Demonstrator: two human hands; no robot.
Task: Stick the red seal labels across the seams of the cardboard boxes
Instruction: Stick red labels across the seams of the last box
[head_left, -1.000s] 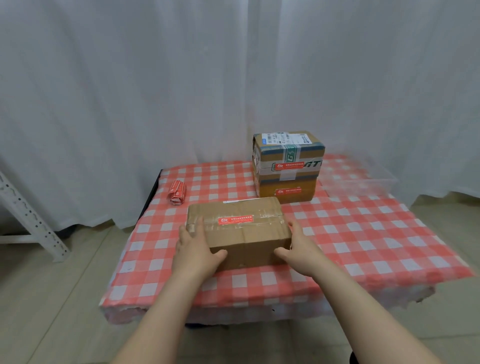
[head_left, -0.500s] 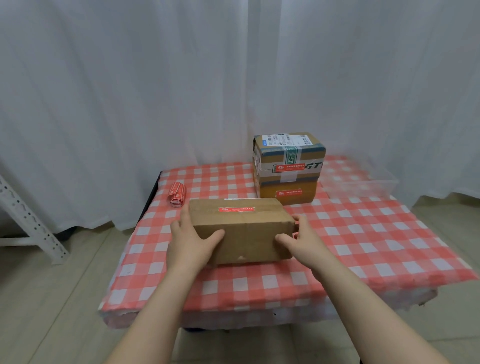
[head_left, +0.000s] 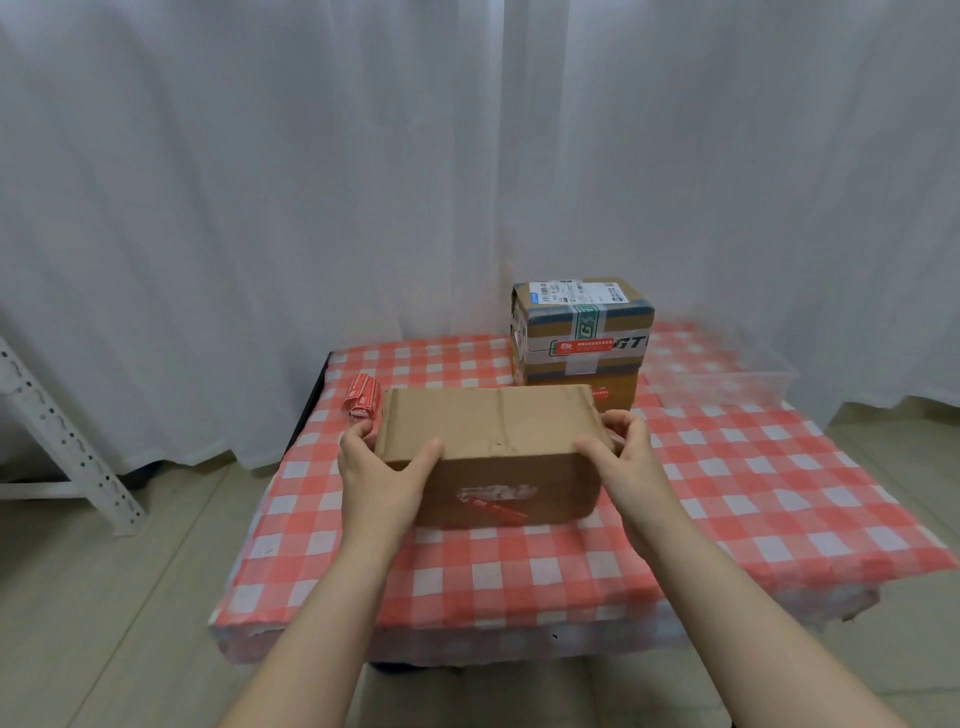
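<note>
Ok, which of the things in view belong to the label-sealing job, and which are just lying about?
Job:
- plain cardboard box, gripped by left hand and right hand
- roll of red seal labels
- two stacked boxes, red labels on them

Lying about:
- clear plastic bin
- white metal rack
- curtain

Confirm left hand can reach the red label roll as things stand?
Likely yes, once freed: the red label roll lies just beyond the left hand, nothing between. But it and the right hand grip the ends of the brown box; it must let go first.
</note>
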